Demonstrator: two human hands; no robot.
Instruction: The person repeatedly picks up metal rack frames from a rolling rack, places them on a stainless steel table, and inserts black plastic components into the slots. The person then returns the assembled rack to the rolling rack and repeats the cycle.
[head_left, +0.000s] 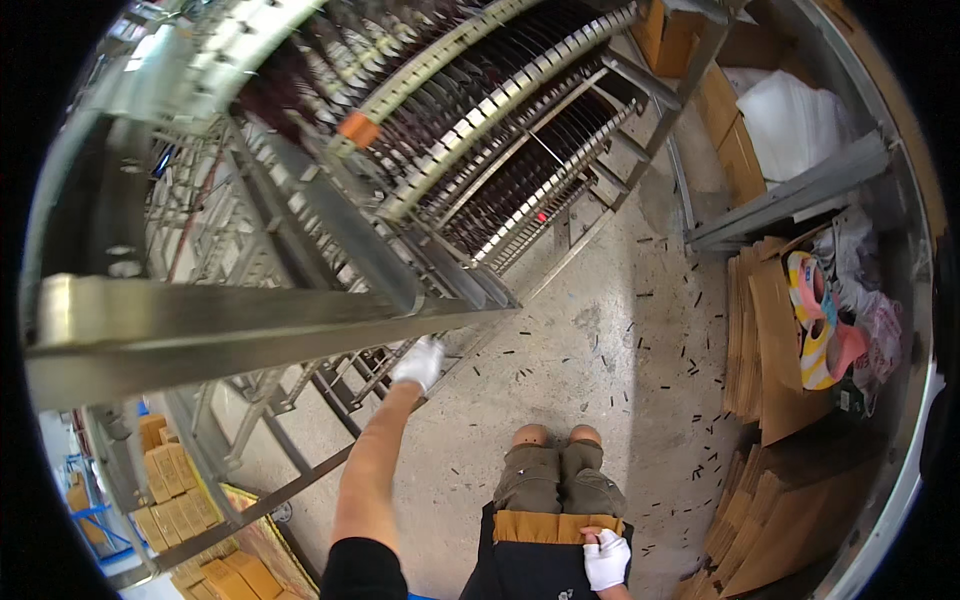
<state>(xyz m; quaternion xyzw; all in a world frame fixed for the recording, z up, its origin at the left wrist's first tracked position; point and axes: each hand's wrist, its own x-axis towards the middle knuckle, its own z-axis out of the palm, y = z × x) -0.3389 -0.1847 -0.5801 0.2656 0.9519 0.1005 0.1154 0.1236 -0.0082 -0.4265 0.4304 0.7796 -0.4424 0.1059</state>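
My left hand, in a white glove, reaches forward to a metal rack, just below its long rail. The glove is smeared by motion and its fingers are hidden, so I cannot tell whether it holds the frame. Close to my body, my right hand wears a white glove with bare fingertips. Its fingers are curled at the right end of a brown band along the edge of a black apron. Rows of dark, thin pieces hang in slotted pale strips on the rack ahead.
Small dark bits litter the concrete floor. At right, flattened cardboard leans beside a shelf frame, with white foam sheets and plastic bags. Brown boxes are stacked at lower left. An orange tag marks one strip.
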